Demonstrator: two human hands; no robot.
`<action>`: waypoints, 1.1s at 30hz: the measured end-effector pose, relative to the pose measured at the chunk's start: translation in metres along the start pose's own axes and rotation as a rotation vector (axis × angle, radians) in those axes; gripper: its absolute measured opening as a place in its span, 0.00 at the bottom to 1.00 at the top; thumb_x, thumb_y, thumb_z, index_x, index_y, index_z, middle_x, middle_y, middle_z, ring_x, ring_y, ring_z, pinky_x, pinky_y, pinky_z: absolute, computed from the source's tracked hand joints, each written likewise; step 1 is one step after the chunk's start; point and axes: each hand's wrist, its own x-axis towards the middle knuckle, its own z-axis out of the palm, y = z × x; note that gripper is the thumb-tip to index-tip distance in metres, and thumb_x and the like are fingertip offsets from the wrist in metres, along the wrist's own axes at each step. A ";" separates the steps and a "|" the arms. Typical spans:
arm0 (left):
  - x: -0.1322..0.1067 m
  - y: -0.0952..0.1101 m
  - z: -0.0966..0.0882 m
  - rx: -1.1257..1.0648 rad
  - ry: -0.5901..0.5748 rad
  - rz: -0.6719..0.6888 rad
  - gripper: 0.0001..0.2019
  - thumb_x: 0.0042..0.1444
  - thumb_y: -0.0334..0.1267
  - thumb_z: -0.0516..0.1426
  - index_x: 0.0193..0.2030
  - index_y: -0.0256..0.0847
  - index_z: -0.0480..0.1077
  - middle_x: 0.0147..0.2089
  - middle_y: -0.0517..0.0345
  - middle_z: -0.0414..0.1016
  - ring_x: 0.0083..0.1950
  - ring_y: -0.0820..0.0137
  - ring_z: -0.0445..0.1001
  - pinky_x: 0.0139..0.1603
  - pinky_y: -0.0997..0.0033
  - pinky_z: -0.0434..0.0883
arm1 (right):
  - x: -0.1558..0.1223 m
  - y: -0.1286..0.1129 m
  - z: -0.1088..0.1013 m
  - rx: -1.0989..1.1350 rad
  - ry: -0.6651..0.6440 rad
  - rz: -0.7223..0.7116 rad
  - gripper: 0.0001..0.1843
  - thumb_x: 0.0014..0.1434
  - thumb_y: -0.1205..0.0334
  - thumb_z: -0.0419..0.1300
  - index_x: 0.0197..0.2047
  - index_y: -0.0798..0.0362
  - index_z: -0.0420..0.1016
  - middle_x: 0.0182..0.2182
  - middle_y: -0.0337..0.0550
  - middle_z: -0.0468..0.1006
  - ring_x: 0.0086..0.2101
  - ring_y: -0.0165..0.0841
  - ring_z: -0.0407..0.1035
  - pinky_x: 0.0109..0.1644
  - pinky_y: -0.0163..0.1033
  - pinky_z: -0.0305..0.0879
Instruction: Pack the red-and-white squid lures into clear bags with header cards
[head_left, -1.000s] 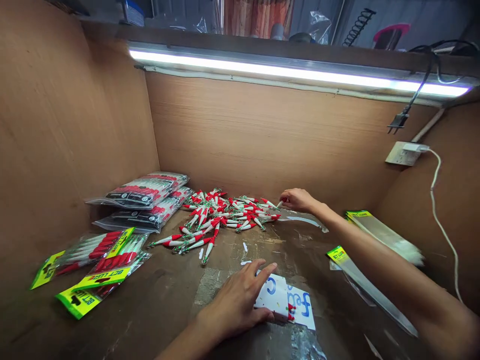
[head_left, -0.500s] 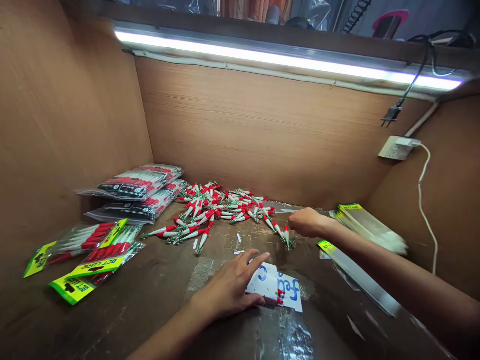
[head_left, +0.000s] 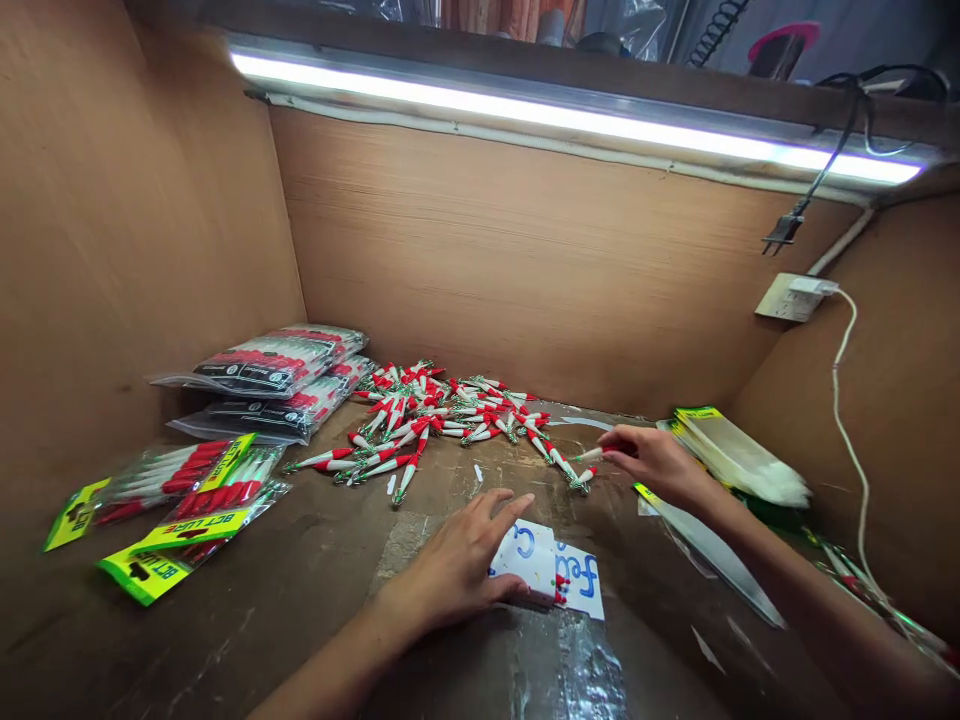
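Observation:
A white folded card holder (head_left: 534, 562) with blue handwriting lies on the table, with red lure tips showing at its right end. Beside its left end is my left hand (head_left: 461, 555), fingers apart, the thumb against the near edge. My right hand (head_left: 652, 462) pinches a red-and-white fishing lure (head_left: 598, 455) by its red end, slightly above the table. Just under it lies another lure (head_left: 579, 478), at the right edge of a loose lure pile (head_left: 427, 415). A lettered white paper (head_left: 581, 582) sticks out beyond the holder.
Sealed bags of lures (head_left: 277, 375) are stacked at the back left. Yellow-topped lure packets (head_left: 176, 535) lie before them. Clear sleeves (head_left: 739, 465) and another sleeve (head_left: 709, 555) lie at the right. A white cable (head_left: 855, 430) hangs from the outlet (head_left: 793, 298).
My right hand has drawn back slightly to the right, and a lure now shows between its fingers. The left hand remains by the card holder.

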 end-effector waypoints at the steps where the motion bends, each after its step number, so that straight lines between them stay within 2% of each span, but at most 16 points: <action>1: 0.000 -0.001 0.001 0.002 0.004 -0.006 0.46 0.52 0.43 0.67 0.73 0.59 0.47 0.72 0.51 0.54 0.69 0.51 0.59 0.67 0.47 0.61 | -0.013 0.000 0.003 0.223 0.063 0.015 0.15 0.64 0.52 0.57 0.48 0.49 0.79 0.41 0.46 0.83 0.38 0.38 0.77 0.41 0.38 0.71; 3: 0.001 -0.003 0.002 0.008 0.001 -0.017 0.46 0.51 0.43 0.67 0.73 0.59 0.48 0.71 0.51 0.55 0.68 0.50 0.60 0.66 0.46 0.62 | -0.040 -0.003 0.015 0.610 0.138 0.095 0.19 0.61 0.47 0.62 0.49 0.50 0.79 0.39 0.46 0.83 0.37 0.39 0.77 0.39 0.40 0.72; 5: 0.002 -0.005 0.003 0.019 -0.016 -0.023 0.46 0.51 0.44 0.67 0.73 0.58 0.48 0.71 0.51 0.56 0.68 0.49 0.61 0.66 0.45 0.62 | -0.063 -0.009 0.035 0.827 0.166 0.183 0.21 0.59 0.45 0.64 0.49 0.50 0.80 0.36 0.45 0.83 0.35 0.39 0.77 0.38 0.41 0.73; 9: 0.005 -0.004 0.003 0.032 -0.065 -0.017 0.44 0.52 0.45 0.66 0.72 0.59 0.48 0.69 0.53 0.58 0.66 0.53 0.63 0.65 0.49 0.63 | -0.089 -0.021 0.067 1.055 0.194 0.244 0.21 0.60 0.45 0.63 0.50 0.49 0.79 0.38 0.46 0.83 0.37 0.39 0.78 0.41 0.42 0.75; 11: 0.007 -0.002 0.000 0.040 -0.090 -0.008 0.43 0.53 0.44 0.66 0.72 0.59 0.49 0.68 0.54 0.60 0.65 0.54 0.64 0.65 0.51 0.63 | -0.091 -0.023 0.072 1.153 0.203 0.259 0.20 0.61 0.46 0.63 0.50 0.50 0.79 0.38 0.47 0.84 0.37 0.39 0.79 0.41 0.41 0.75; 13: 0.009 -0.001 -0.002 0.052 -0.109 -0.002 0.41 0.54 0.44 0.65 0.72 0.59 0.50 0.67 0.54 0.61 0.64 0.55 0.65 0.65 0.51 0.64 | -0.091 -0.023 0.073 1.223 0.226 0.282 0.20 0.62 0.45 0.62 0.46 0.52 0.80 0.35 0.47 0.83 0.34 0.37 0.79 0.37 0.39 0.74; 16: 0.011 -0.001 -0.004 0.060 -0.126 -0.002 0.40 0.55 0.44 0.64 0.71 0.60 0.51 0.67 0.55 0.62 0.63 0.56 0.67 0.64 0.52 0.65 | -0.091 -0.022 0.072 1.239 0.252 0.308 0.21 0.63 0.44 0.60 0.38 0.55 0.80 0.29 0.45 0.82 0.27 0.33 0.76 0.31 0.35 0.72; 19: 0.011 -0.002 -0.003 0.057 -0.125 0.005 0.39 0.56 0.44 0.64 0.71 0.59 0.52 0.67 0.55 0.62 0.62 0.56 0.68 0.63 0.53 0.66 | -0.094 -0.022 0.073 1.208 0.257 0.310 0.22 0.64 0.44 0.59 0.34 0.55 0.80 0.27 0.45 0.81 0.25 0.32 0.75 0.29 0.34 0.70; 25: 0.011 0.000 -0.003 0.046 -0.128 -0.011 0.39 0.55 0.43 0.64 0.71 0.59 0.52 0.68 0.56 0.61 0.62 0.56 0.68 0.63 0.54 0.65 | -0.101 -0.030 0.072 1.185 0.303 0.294 0.17 0.62 0.48 0.63 0.45 0.52 0.82 0.31 0.45 0.83 0.30 0.36 0.77 0.33 0.37 0.73; 33: 0.011 -0.002 -0.003 0.055 -0.143 -0.025 0.40 0.54 0.43 0.65 0.71 0.61 0.51 0.68 0.57 0.61 0.64 0.57 0.66 0.65 0.54 0.64 | -0.105 -0.036 0.073 1.142 0.345 0.245 0.15 0.63 0.53 0.64 0.49 0.51 0.80 0.36 0.46 0.84 0.35 0.37 0.78 0.37 0.40 0.73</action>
